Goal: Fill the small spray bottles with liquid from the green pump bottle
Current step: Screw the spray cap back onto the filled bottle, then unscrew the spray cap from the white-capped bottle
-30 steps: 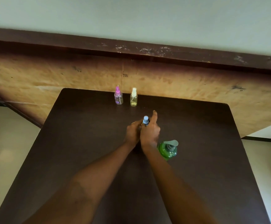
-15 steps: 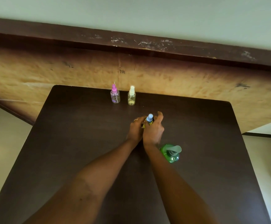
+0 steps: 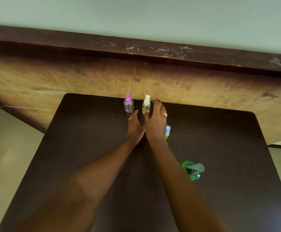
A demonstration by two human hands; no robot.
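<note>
Fingers [image 3: 158, 106] straight near three spray bottles [image 3: 146, 107], one pump bottle [image 3: 193, 173].

Single wide-angle head view, looks forward-down across table [image 3: 79, 148] toward wall [image 3: 153, 14]; edges probably distorted.

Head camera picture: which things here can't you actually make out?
In the head view, the right hand hides most of the blue-capped bottle, so its fill level is unreadable.
The right hand is so close to the white-capped bottle that contact cannot be judged.
The pink-capped bottle is too small to read its level.
The near edge of the table is cut off by the picture's bottom edge.
</note>
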